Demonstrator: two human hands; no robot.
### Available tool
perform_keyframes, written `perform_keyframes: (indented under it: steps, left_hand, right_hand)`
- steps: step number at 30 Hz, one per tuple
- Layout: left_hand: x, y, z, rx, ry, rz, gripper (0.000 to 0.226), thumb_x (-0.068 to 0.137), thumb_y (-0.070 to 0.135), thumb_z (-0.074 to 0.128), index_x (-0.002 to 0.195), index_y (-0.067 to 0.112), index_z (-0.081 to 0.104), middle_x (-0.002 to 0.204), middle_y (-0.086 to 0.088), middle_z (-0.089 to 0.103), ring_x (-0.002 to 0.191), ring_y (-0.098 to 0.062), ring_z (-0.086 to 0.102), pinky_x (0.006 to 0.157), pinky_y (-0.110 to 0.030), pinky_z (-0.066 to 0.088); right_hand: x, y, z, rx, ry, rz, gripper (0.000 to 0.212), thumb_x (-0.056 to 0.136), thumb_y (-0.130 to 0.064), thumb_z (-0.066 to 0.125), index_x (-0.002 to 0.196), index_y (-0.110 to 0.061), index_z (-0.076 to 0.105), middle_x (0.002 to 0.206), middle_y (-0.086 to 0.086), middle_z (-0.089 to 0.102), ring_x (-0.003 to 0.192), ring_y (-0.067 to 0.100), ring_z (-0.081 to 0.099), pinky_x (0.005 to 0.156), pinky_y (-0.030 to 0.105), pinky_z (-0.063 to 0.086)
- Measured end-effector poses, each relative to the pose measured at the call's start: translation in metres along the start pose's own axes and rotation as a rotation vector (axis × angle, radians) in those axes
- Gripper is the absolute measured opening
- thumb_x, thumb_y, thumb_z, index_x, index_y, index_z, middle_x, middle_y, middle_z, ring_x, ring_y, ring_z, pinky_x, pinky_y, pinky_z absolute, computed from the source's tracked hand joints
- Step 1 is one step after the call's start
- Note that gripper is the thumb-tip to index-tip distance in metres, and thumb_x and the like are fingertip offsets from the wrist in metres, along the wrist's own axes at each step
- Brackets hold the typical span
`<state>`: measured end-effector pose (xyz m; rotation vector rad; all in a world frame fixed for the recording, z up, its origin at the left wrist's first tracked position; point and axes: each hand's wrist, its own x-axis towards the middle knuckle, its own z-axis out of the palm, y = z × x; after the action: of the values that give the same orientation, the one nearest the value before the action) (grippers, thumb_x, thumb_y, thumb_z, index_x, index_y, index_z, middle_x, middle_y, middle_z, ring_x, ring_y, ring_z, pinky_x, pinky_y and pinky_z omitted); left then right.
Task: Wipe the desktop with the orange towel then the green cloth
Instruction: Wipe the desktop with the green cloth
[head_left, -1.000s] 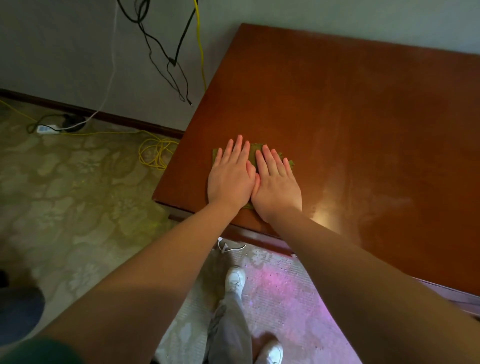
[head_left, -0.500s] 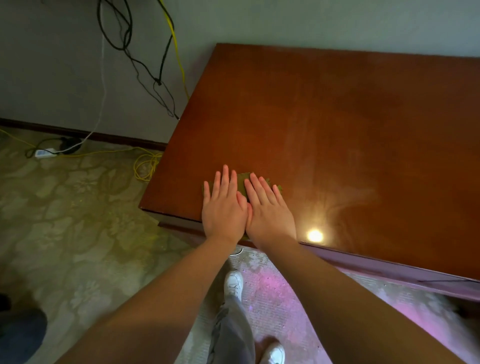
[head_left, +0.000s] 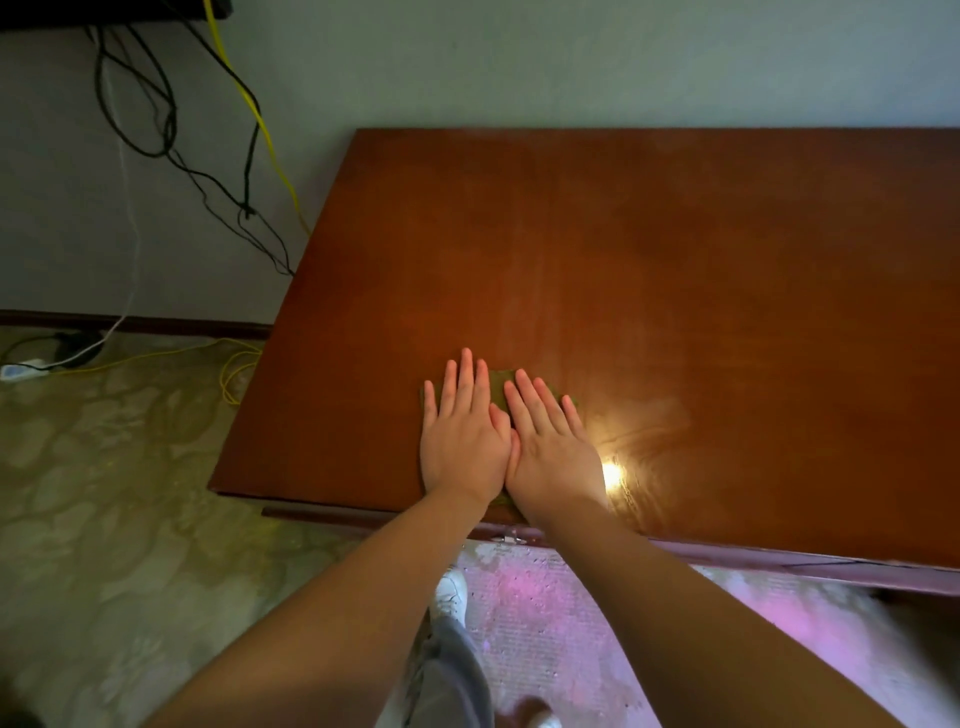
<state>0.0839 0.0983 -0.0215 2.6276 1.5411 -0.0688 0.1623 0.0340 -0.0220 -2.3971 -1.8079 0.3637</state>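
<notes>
Near the front left corner of the worktop (head_left: 675, 312), both hands lie flat, side by side, pressing down on the green cloth (head_left: 500, 387). The left hand (head_left: 460, 447) and right hand (head_left: 550, 452) have straight, slightly spread fingers, and their thumbs touch. The cloth is almost wholly hidden beneath the palms. Only a dull green patch shows between the index fingers, plus slivers at the outer edges and by the wrists, so I cannot tell its shape or fold. A bright glare (head_left: 612, 474) sits on the wood just right of the right hand. Dark cables (head_left: 171, 130) hang down the wall, cut off at the top. Below the worktop edge a white shoe (head_left: 449, 592) peeks out, partly covered by the left forearm.
</notes>
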Motion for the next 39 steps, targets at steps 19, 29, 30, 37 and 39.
perform_keyframes:
  steps: [19, 29, 30, 37, 39]
  left_hand:
    - [0.112, -0.003, -0.009, 0.018, 0.015, 0.033, 0.056, 0.1, 0.04, 0.008, 0.151, 0.019, -0.003, 0.159, -0.003, -0.009, 0.146, -0.019, -0.008, 0.12, -0.04, -0.001]
    - [0.184, -0.007, -0.016, 0.006, 0.033, 0.062, 0.055, 0.101, 0.039, 0.01, 0.151, 0.02, -0.001, 0.159, -0.002, -0.006, 0.147, -0.018, -0.006, 0.12, -0.039, -0.001]
    - [0.191, -0.007, -0.017, 0.011, 0.035, 0.062, 0.055, 0.101, 0.04, 0.01, 0.151, 0.02, -0.001, 0.159, -0.002, -0.007, 0.147, -0.018, -0.006, 0.12, -0.04, 0.0]
    - [0.253, -0.006, -0.023, 0.019, 0.038, 0.06, 0.055, 0.101, 0.039, 0.009, 0.151, 0.021, -0.002, 0.159, -0.002, -0.008, 0.147, -0.018, -0.007, 0.12, -0.039, 0.0]
    - [0.271, -0.005, -0.025, 0.01, 0.038, 0.059, 0.054, 0.101, 0.038, 0.009, 0.151, 0.021, -0.002, 0.159, -0.001, -0.008, 0.147, -0.017, -0.007, 0.12, -0.039, -0.001]
  right_hand:
    - [0.103, 0.018, -0.015, 0.01, 0.059, 0.058, 0.058, 0.094, -0.037, -0.013, 0.15, -0.022, -0.01, 0.158, -0.005, -0.015, 0.144, 0.01, -0.017, 0.115, 0.032, -0.014]
    - [0.171, 0.029, -0.027, 0.017, 0.085, 0.076, 0.058, 0.094, -0.036, -0.012, 0.15, -0.022, -0.009, 0.158, -0.006, -0.015, 0.144, 0.01, -0.017, 0.116, 0.032, -0.014]
    - [0.178, 0.03, -0.029, 0.02, 0.078, 0.078, 0.054, 0.098, -0.035, -0.006, 0.151, -0.022, -0.009, 0.158, -0.006, -0.015, 0.144, 0.01, -0.018, 0.116, 0.032, -0.014]
    - [0.236, 0.043, -0.04, 0.028, 0.088, 0.084, 0.052, 0.102, -0.037, 0.003, 0.152, -0.022, -0.005, 0.159, -0.006, -0.012, 0.145, 0.01, -0.016, 0.118, 0.033, -0.01]
    - [0.253, 0.047, -0.044, 0.026, 0.083, 0.089, 0.052, 0.102, -0.036, 0.003, 0.152, -0.022, -0.006, 0.159, -0.006, -0.013, 0.145, 0.01, -0.016, 0.118, 0.033, -0.011]
